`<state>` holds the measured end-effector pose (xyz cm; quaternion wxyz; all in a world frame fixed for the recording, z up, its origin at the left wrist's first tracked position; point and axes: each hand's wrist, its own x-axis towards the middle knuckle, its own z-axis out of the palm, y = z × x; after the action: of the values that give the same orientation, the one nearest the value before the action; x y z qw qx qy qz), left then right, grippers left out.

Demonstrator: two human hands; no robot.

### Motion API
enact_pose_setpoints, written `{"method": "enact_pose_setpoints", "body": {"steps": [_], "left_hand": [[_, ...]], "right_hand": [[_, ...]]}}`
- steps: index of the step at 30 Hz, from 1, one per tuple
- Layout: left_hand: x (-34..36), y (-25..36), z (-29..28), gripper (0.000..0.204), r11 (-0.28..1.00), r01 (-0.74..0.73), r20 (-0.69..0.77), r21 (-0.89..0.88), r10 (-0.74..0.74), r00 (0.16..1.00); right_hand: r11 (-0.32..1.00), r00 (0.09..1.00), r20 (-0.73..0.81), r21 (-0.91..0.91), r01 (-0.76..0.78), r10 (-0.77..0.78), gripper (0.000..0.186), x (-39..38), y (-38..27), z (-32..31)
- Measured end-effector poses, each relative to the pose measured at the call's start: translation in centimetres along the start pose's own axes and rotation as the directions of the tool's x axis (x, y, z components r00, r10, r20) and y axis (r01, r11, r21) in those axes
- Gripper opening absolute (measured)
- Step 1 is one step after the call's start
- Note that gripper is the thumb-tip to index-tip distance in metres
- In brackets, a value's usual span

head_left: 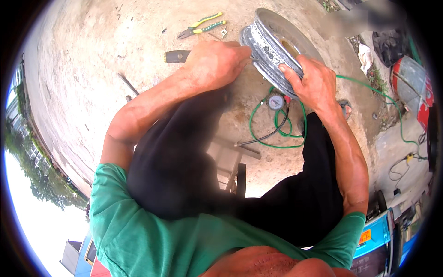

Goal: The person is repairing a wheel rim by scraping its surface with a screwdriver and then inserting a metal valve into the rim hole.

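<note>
Silvery metal wheel rim [273, 51] is held tilted, upper centre of view; ground contact can't be told. Its R edge is gripped by R hand [314, 79], thumb on near face, other fingers mostly hidden. Dark-handled tool [176, 56] is clasped in L hand [216, 63], fingers curled tight, just beside rim. Yellow-green pliers [201, 26] are seen nr L hand; round gauge [276, 102] w/ green hose [277, 146], below rim.

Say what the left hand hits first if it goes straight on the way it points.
Most likely the side of the wheel rim, immediately beyond the left hand's fingers; any gap is hard to judge from this single view.
</note>
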<state>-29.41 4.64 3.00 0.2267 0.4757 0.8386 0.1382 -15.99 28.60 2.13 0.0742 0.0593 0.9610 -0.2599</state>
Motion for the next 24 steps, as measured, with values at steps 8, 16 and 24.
{"method": "enact_pose_setpoints", "body": {"steps": [8, 16, 24], "left_hand": [[1.2, -3.3, -1.1, 0.02, 0.977, 0.156, 0.123, 0.144, -0.174, 0.977], [1.1, -1.2, -1.4, 0.018, 0.997, 0.063, 0.095, 0.042, -0.066, 0.993], [0.7, -1.3, 0.0, 0.019, 0.994, 0.078, 0.096, 0.074, -0.085, 0.992]], "right_hand": [[0.998, 0.998, -0.02, -0.017, 0.053, -0.053, 0.042, 0.0, -1.0, 0.6], [1.0, 0.999, 0.047, 0.01, 0.008, -0.009, 0.042, 0.1, 0.0, -0.5], [0.994, 0.994, 0.017, 0.041, 0.103, -0.104, 0.042, -1.2, 2.2, -0.5]]}}
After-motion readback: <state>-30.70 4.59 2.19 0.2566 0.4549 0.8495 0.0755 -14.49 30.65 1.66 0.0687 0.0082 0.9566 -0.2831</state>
